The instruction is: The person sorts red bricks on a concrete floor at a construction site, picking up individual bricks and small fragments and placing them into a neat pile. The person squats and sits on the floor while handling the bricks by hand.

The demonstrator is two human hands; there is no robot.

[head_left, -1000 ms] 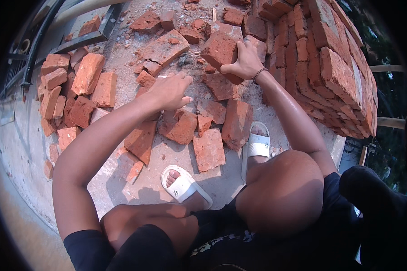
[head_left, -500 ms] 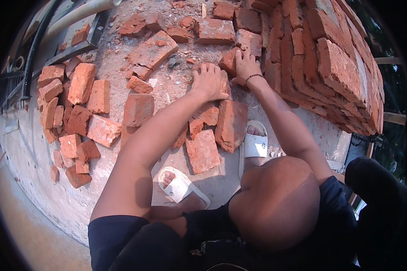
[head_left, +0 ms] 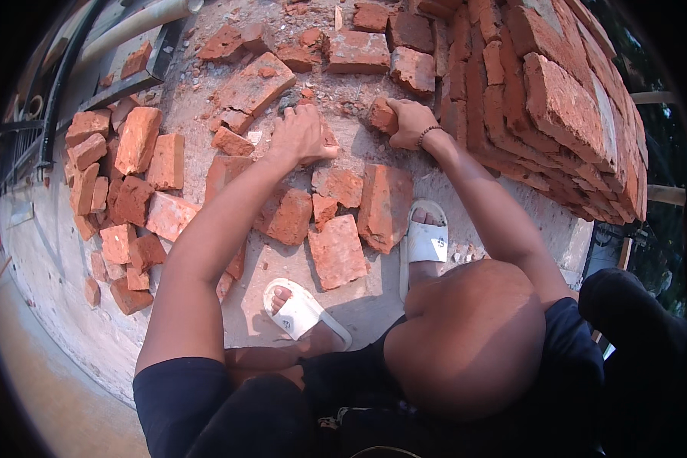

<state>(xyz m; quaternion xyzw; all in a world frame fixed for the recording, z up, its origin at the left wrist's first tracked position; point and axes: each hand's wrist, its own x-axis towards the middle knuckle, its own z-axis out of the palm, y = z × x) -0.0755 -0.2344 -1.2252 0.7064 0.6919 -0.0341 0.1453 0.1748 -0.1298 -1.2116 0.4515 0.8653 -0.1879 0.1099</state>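
My left hand (head_left: 298,136) is closed over a red brick (head_left: 329,137); only the brick's right end shows past the fingers. To its right, my right hand (head_left: 414,124) grips a broken brick (head_left: 382,114) from the right side, thumb toward me. Between the hands lies dusty ground with crumbs of brick. Nearer to me are a long brick (head_left: 385,206), a flat brick (head_left: 337,252) and a few broken pieces (head_left: 337,187). A rough-ended brick (head_left: 286,216) lies below my left wrist.
A tall stack of bricks (head_left: 565,99) rises at the right. Several loose bricks (head_left: 133,200) are heaped at the left, below a dark metal frame (head_left: 49,99). More bricks (head_left: 357,52) lie along the far side. My white sandals (head_left: 426,237) rest on the concrete close by.
My left hand has moved left, bringing a brick away from beside the long brick. My right hand has shifted slightly left and nearer, its fingers now wrapped around the broken brick.
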